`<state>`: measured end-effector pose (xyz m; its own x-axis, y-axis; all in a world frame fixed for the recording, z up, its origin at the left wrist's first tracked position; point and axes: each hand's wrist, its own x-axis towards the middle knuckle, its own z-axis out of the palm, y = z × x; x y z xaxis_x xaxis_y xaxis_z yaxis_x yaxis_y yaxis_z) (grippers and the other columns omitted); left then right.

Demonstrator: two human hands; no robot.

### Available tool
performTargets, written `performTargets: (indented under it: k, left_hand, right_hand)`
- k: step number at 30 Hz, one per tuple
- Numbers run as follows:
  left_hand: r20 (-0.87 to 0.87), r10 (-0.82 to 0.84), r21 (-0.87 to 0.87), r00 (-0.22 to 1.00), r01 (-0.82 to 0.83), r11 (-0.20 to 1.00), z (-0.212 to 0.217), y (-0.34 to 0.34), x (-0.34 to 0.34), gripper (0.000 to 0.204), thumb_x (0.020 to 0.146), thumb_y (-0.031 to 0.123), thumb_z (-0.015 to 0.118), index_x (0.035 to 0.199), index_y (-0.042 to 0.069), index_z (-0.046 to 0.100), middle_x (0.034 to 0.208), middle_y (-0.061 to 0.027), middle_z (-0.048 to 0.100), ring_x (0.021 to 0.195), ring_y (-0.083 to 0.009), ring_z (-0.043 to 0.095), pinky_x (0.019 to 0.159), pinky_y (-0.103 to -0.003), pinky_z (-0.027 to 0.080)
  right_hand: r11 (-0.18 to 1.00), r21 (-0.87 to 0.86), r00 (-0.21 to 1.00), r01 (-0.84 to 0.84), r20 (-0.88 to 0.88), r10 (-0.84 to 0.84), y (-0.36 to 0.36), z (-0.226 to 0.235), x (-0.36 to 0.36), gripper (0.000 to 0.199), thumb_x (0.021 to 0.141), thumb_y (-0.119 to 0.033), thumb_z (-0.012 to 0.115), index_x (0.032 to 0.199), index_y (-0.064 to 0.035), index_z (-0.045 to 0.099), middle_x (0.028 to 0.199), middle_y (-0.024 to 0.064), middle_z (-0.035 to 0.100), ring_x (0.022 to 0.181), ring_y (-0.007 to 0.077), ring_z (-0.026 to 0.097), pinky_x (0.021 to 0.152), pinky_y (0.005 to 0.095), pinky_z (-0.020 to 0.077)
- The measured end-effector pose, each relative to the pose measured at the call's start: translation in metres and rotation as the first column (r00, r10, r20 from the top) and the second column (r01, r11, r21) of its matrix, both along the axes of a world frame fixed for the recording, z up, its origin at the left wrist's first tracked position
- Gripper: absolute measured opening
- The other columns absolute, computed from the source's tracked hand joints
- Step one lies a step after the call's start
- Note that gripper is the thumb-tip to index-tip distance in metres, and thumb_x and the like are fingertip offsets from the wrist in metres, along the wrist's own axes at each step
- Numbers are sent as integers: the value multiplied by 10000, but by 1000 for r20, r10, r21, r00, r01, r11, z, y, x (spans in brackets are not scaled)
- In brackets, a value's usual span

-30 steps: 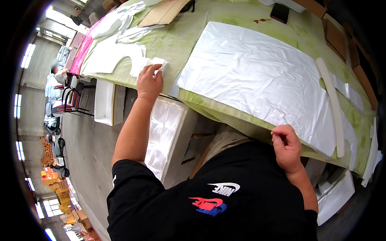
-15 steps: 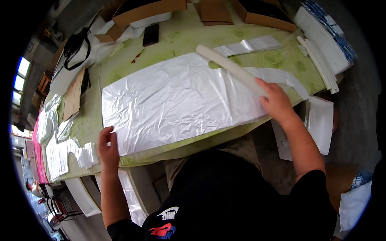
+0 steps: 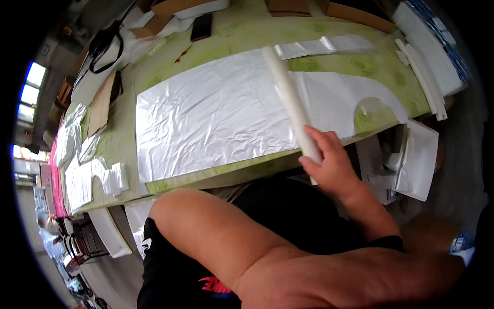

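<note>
Both arms are in view, forearms bare. The left arm is sharply bent, its elbow [image 3: 167,204] at the lower left. The left forearm [image 3: 221,226] crosses in front of the torso [image 3: 285,206] toward the person's right. A skin crease is visible at the left wrist [image 3: 272,252]. The left hand [image 3: 355,278] is close to the camera, appearing large along the lower edge; its fingers cannot be made out. The right forearm [image 3: 370,212] extends forward and inward. The right hand [image 3: 332,164] is curled in a firm grip, thumb [image 3: 310,168] nearer the torso, index finger [image 3: 318,135] farther forward.
</note>
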<state>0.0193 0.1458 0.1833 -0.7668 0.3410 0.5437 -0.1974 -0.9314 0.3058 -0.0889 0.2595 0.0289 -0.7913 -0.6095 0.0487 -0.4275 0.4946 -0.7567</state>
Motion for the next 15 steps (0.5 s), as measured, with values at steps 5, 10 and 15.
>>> performTargets:
  k: [5,10,15]
  left_hand:
    - [5,-36,40,999,36,999,-5,23,-10,329,983,282,549,1100,-24,573,1018,-118,556,897,-213,569,804,-325,436]
    - [107,-107,57,988,101,993,5,36,-6,277,903,235,578,986,-29,579,885,-67,548,778,-172,562,687,-267,418]
    - [-120,-49,-185,992,26,982,-25,6,-42,343,972,302,590,1044,-33,587,959,-89,586,844,-188,573,750,-286,448]
  right_hand:
    - [998,-46,998,-41,42,43,-7,-10,1,680,857,-238,756,1480,-159,494,1151,136,530,979,306,605,874,396,542]
    - [996,-77,999,-41,29,43,-8,-15,-5,667,874,-248,750,1479,-142,490,1144,138,527,955,290,600,854,386,539]
    - [971,-212,992,107,85,-91,12,-11,-12,579,888,-198,741,1417,-76,540,1157,139,533,937,264,582,839,372,529]
